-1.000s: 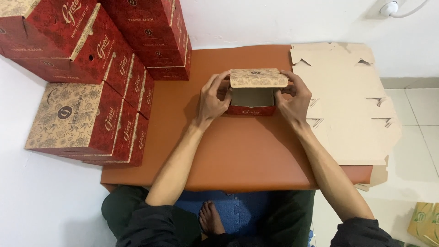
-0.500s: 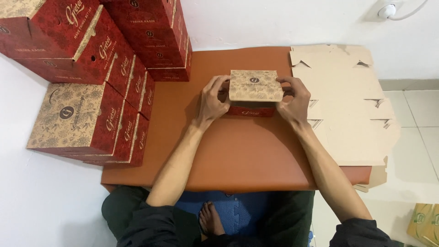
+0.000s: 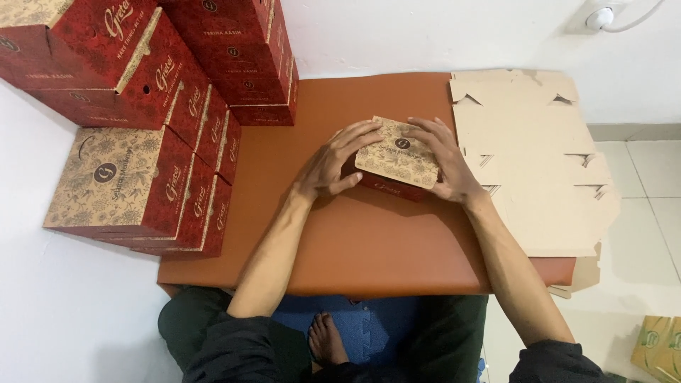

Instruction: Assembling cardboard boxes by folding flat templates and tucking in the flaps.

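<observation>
A small red cardboard box with a tan patterned lid (image 3: 397, 157) sits on the brown low table (image 3: 369, 241), its lid down flat. My left hand (image 3: 333, 162) grips its left side, fingers lying over the lid's near-left corner. My right hand (image 3: 443, 159) presses on the right side, fingers spread across the lid. Both thumbs rest against the red front wall.
Stacks of finished red and tan boxes (image 3: 142, 120) fill the left side and back left of the table. A pile of flat unfolded cardboard blanks (image 3: 539, 163) covers the right end, overhanging the edge. A yellow-green carton (image 3: 656, 344) lies on the floor at lower right.
The lid, standing half open a second ago, has been folded down shut. My hands slid from the box's sides up onto the lid, and the box turned slightly.
</observation>
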